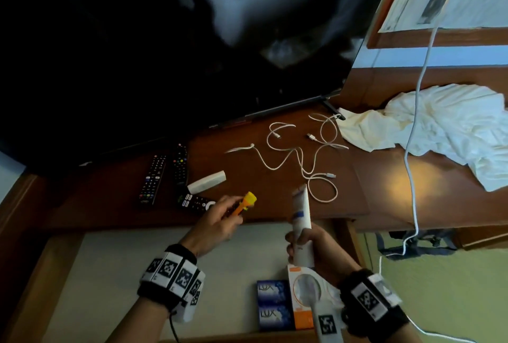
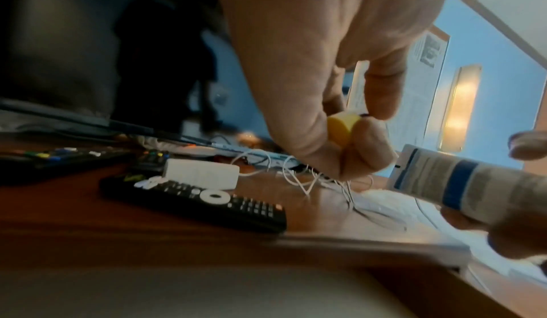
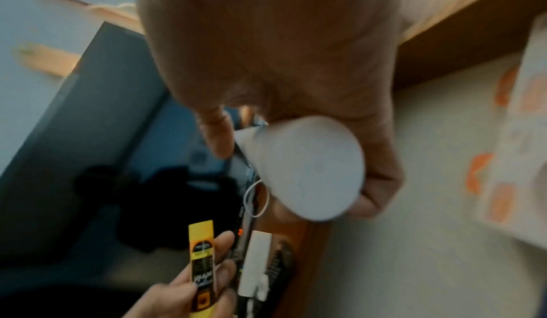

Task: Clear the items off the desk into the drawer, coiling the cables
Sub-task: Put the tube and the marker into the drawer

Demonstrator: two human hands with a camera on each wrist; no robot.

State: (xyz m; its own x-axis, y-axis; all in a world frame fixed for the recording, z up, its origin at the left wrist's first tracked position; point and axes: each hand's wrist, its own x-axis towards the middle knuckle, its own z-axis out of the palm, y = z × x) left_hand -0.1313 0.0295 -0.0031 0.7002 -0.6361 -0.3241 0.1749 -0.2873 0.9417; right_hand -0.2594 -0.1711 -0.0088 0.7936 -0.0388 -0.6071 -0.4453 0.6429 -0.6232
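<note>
The left hand (image 1: 217, 221) pinched a small yellow-and-orange glue stick (image 1: 245, 203) between thumb and fingertips, held just over the front edge of the tabletop (image 1: 110, 199), above the open drawer (image 1: 115, 260). The right hand (image 1: 310, 243) was curled round the lower end of a white tube (image 1: 301, 219), cap end toward the wrist, also over the drawer. Both looked light; the stick rigid and smooth, so a fingertip grip suited it, while the tube seemed soft and would dent if squeezed, best taken near its stiffer cap end.

Already in the drawer lay two blue soap boxes (image 1: 273, 304) and an orange-and-white packet (image 1: 303, 297). On the tabletop lay three remote controls (image 1: 154, 177), a small white box (image 1: 206, 181) resting partly on one of them, and loose white cables (image 1: 299, 155). The cables were limp and tangled, probably more than one; they would need gathering loop by loop from a plug end.

A crumpled white cloth (image 1: 428, 128) lay to the right, crossed by another white cord (image 1: 412, 150) hanging from above; where that cord began was cut off. The television (image 1: 192, 54) behind was dark. Wrist views were blurred, and print on the tube was unreadable
</note>
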